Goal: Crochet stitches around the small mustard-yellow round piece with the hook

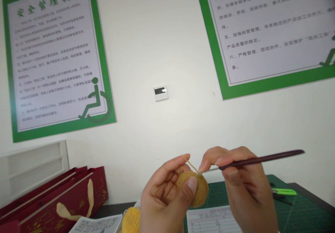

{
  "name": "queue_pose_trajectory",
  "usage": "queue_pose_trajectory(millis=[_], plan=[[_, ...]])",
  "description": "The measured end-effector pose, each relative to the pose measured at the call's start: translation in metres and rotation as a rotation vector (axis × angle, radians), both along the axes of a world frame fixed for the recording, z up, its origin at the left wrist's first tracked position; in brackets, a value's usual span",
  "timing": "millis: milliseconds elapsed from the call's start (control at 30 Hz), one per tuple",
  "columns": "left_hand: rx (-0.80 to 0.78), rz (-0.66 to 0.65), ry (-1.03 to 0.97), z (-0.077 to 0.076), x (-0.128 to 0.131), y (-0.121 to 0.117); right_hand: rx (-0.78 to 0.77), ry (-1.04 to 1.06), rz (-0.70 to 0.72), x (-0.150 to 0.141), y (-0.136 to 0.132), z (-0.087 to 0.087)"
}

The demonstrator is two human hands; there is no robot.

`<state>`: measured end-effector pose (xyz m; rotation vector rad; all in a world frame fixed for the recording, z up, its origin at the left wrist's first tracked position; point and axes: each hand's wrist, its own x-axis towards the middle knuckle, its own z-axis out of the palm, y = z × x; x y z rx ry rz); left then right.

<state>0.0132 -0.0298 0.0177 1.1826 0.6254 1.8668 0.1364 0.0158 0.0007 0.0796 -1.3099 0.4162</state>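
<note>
My left hand point(167, 191) is closed on a rounded mustard-brown crocheted piece point(200, 193), the thumb pressed on its front. From the top edge of the piece a strand of yarn point(190, 164) runs up over the raised left index finger. In my right hand point(246, 184) is a crochet hook point(264, 158), gripped between thumb and fingers by its dark handle. Its thin metal shaft points left, with the tip at the top edge of the crocheted piece, where the yarn meets it. Whether the tip sits inside a stitch, I cannot tell.
A yellow ball of yarn point(131, 220) and printed sheets point(101, 224) lie left of my hands. Below are a paper form point(211, 220) and a green cutting mat point(311, 205) with a bright-green-handled tool point(285, 192). Dark red gift bags point(75, 194) stand at left, against the wall.
</note>
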Motion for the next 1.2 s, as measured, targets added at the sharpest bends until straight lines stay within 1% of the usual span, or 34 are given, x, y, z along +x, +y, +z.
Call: queue_pose_trajectory(millis=[133, 233, 333, 400, 433, 500, 533, 600, 667, 700, 733, 767, 800, 833, 900, 933, 967, 1000, 1033, 1100, 1133, 1200], plan=[[0.034, 0.003, -0.019, 0.001, 0.002, -0.001, 0.235, -0.043, -0.274, 0.005, -0.004, 0.006], [0.022, -0.015, -0.022, 0.002, 0.002, -0.003, 0.396, -0.115, -0.516, 0.010, -0.011, 0.008], [-0.014, -0.040, -0.025, 0.003, 0.002, -0.004, 0.454, -0.146, -0.739, 0.013, -0.017, 0.005], [-0.028, -0.063, -0.031, 0.003, 0.002, -0.005, 0.452, -0.128, -0.819, 0.013, -0.018, 0.003], [-0.028, -0.076, -0.034, 0.004, 0.002, -0.005, 0.456, -0.108, -0.835, 0.012, -0.017, 0.002], [-0.021, -0.098, -0.036, 0.004, 0.002, -0.005, 0.476, -0.054, -0.804, 0.008, -0.012, 0.001], [-0.021, -0.101, -0.036, 0.003, 0.002, -0.005, 0.475, -0.016, -0.751, 0.005, -0.008, 0.001], [-0.028, -0.091, -0.045, 0.003, 0.003, -0.005, 0.430, 0.053, -0.575, -0.001, 0.002, 0.000], [-0.030, -0.074, -0.062, 0.002, 0.003, -0.004, 0.335, 0.076, -0.379, -0.006, 0.011, -0.003], [-0.028, -0.069, -0.069, 0.001, 0.003, -0.004, 0.303, 0.075, -0.298, -0.007, 0.015, -0.005], [-0.026, -0.070, -0.074, 0.001, 0.003, -0.003, 0.287, 0.067, -0.251, -0.008, 0.018, -0.007], [-0.026, -0.076, -0.077, 0.001, 0.004, -0.003, 0.291, 0.060, -0.249, -0.009, 0.019, -0.009], [-0.027, -0.082, -0.077, 0.002, 0.004, -0.003, 0.308, 0.051, -0.301, -0.009, 0.020, -0.011], [-0.027, -0.083, -0.078, 0.002, 0.005, -0.003, 0.340, 0.045, -0.407, -0.010, 0.019, -0.012], [-0.018, -0.057, -0.086, 0.002, 0.007, -0.002, 0.417, 0.042, -0.715, -0.010, 0.016, -0.012], [-0.006, -0.024, -0.091, 0.002, 0.008, -0.002, 0.446, 0.035, -0.842, -0.010, 0.013, -0.011], [0.011, 0.013, -0.092, 0.002, 0.009, -0.002, 0.457, 0.024, -0.909, -0.010, 0.011, -0.010], [0.028, 0.042, -0.090, 0.001, 0.010, -0.002, 0.452, 0.010, -0.912, -0.010, 0.008, -0.009], [0.042, 0.060, -0.085, 0.001, 0.011, -0.002, 0.433, -0.005, -0.864, -0.010, 0.005, -0.009], [0.053, 0.077, -0.076, 0.000, 0.010, -0.002, 0.349, 0.002, -0.680, -0.010, -0.001, -0.008], [0.049, 0.078, -0.072, 0.000, 0.009, -0.001, 0.282, 0.032, -0.587, -0.009, -0.003, -0.008], [0.031, 0.071, -0.064, 0.000, 0.006, -0.001, 0.084, 0.101, -0.397, -0.008, -0.005, -0.007]])
